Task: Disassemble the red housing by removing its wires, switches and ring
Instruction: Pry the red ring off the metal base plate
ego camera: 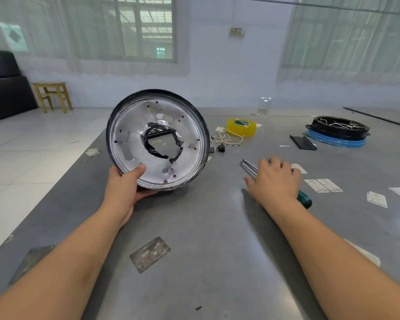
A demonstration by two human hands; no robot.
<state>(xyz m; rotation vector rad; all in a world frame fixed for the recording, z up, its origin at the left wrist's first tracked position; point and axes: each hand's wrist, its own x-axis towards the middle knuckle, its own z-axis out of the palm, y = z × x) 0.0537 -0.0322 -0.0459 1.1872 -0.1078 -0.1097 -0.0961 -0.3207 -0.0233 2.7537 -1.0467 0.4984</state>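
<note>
Print on the paper labels (323, 185) and tape roll (241, 127) is unreadable

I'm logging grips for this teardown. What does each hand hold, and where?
The left hand grips the round silver-faced housing by its lower rim, thumb on the face. The right hand rests on the green-handled tool on the table; a closed grip cannot be told.

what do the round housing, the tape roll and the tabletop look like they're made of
Round housing: looks like thin sheet metal, dull silver face with punched holes, dark rim. Tape roll: glossy translucent yellow plastic film, probably. Tabletop: grey metal sheet by its soft sheen and scuffs, though a coating is possible.
</note>
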